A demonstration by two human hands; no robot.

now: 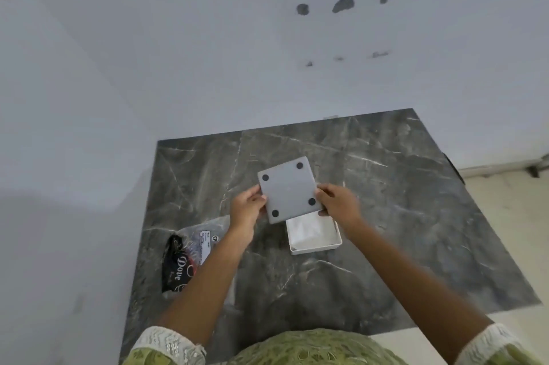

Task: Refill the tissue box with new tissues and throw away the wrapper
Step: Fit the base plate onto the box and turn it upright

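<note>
1. Head view is looking down on a dark marble table [386, 201] standing against a pale wall [208, 37], with both bare arms reaching forward from the bottom edge.
2. Both hands are holding a grey square panel [289, 190] with four dark round pads at its corners, tilted and raised above the table near the middle of the frame.
3. Left hand [248, 208] is gripping the panel's left edge, fingers curled around it, so the panel is lying at about 2 o'clock from that hand and touching it.
4. Right hand [338, 201] is pinching the panel's right edge, so the panel is sitting at about 10 o'clock from that hand, also touching.
5. White tissue box [315, 247] is resting open on the table just below the panel, at about 7 o'clock from the right hand and 4 o'clock from the left; the panel's lower corner is overlapping the box's far end.
6. White tissues [309, 231] are lying inside the box, filling most of it.
7. Plastic wrapper [190, 251], clear with a black printed part, is lying crumpled on the table at about 8 o'clock from the left hand, apart from the box and partly hidden under the left forearm.
8. Green patterned clothing with white lace sleeve cuffs [169, 345] is showing along the bottom edge.
</note>
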